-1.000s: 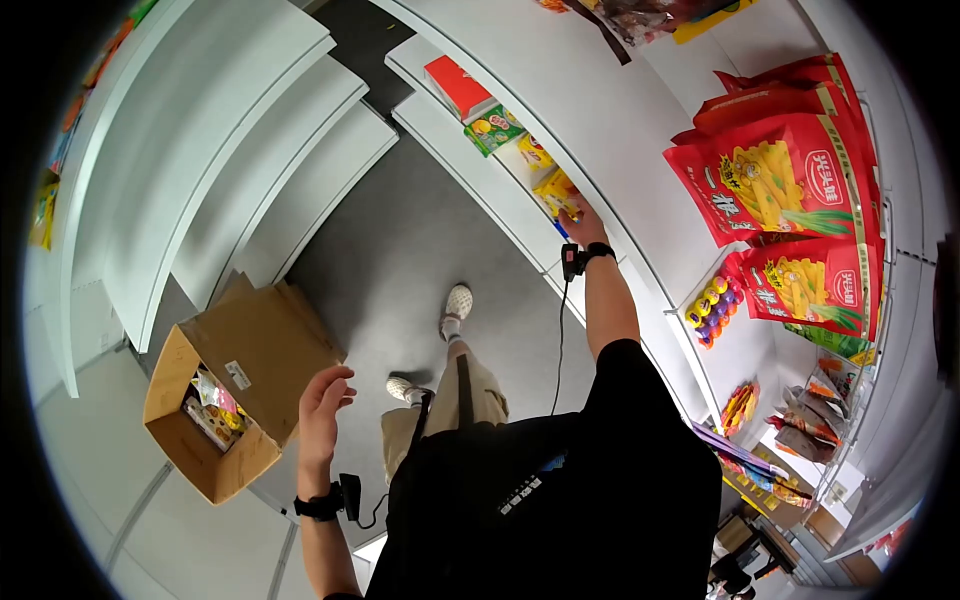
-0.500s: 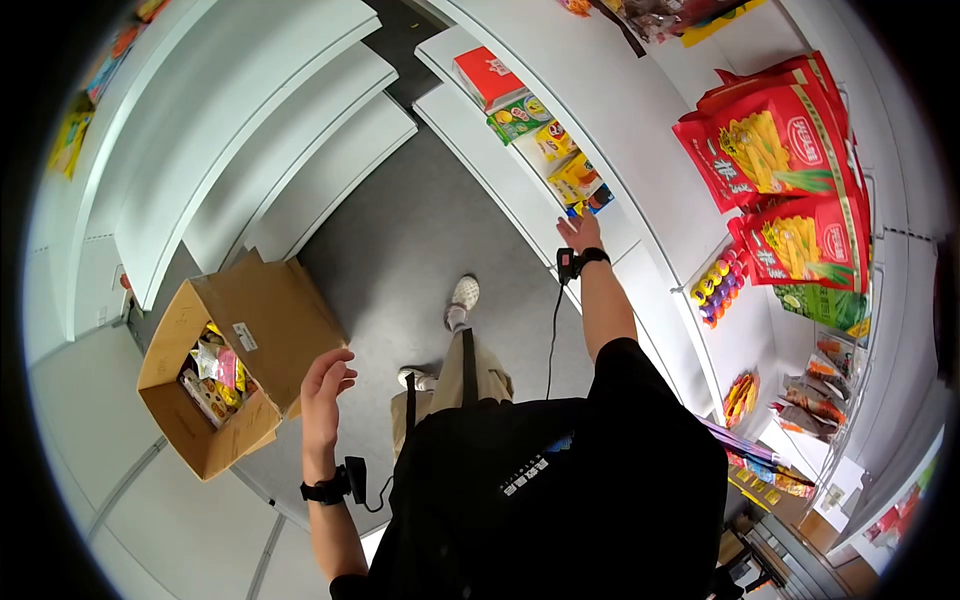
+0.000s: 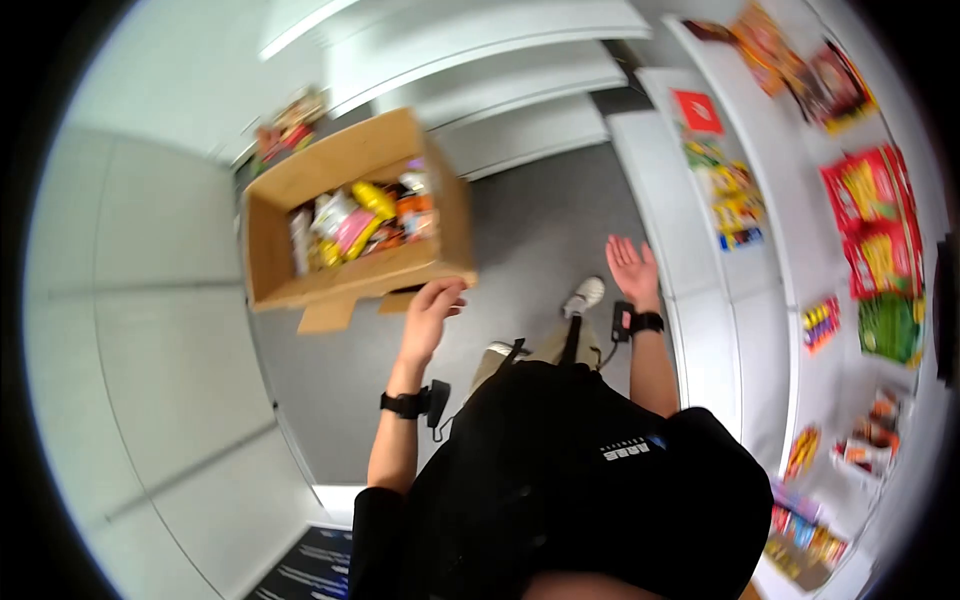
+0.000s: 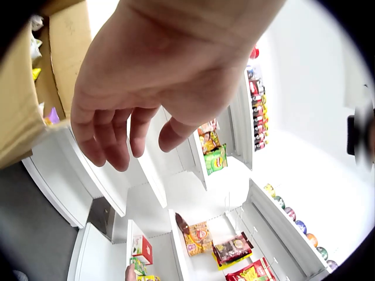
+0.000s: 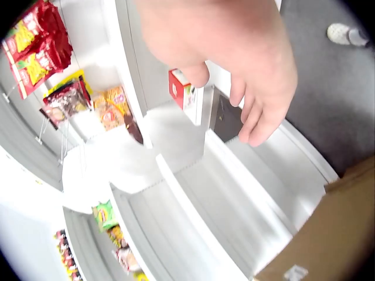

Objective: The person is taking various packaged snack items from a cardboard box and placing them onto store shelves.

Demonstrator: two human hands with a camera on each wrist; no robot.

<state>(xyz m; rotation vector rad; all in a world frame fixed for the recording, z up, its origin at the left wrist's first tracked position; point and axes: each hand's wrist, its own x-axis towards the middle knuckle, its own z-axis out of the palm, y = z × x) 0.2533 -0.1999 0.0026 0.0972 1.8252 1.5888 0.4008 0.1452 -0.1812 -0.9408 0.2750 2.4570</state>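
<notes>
1. Cardboard box [image 3: 350, 285]: stands at upper left in the head view, on the grey floor [image 3: 540, 220], with its top open. Mixed snack packets [image 3: 360, 215] fill the inside. One flap hangs down at its near edge.
2. Left hand [image 3: 432, 308]: raised just beside the near right corner of the cardboard box. The fingers are loosely curled and hold nothing. The left wrist view shows the fingertips free in the air, with the box wall to their left.
3. Shoe [image 3: 585, 295]: on the grey floor, between the two hands.
4. Right hand [image 3: 632, 268]: held out flat, with the fingers spread apart and the palm bare. It grips nothing and hovers near the white shelf unit [image 3: 700, 300], clear of it.
5. White shelf unit: carries a red carton [image 3: 697, 110] and a row of yellow and green packets [image 3: 735, 195].
6. Red bags [image 3: 870, 215]: hang at far right, well apart from both hands.
</notes>
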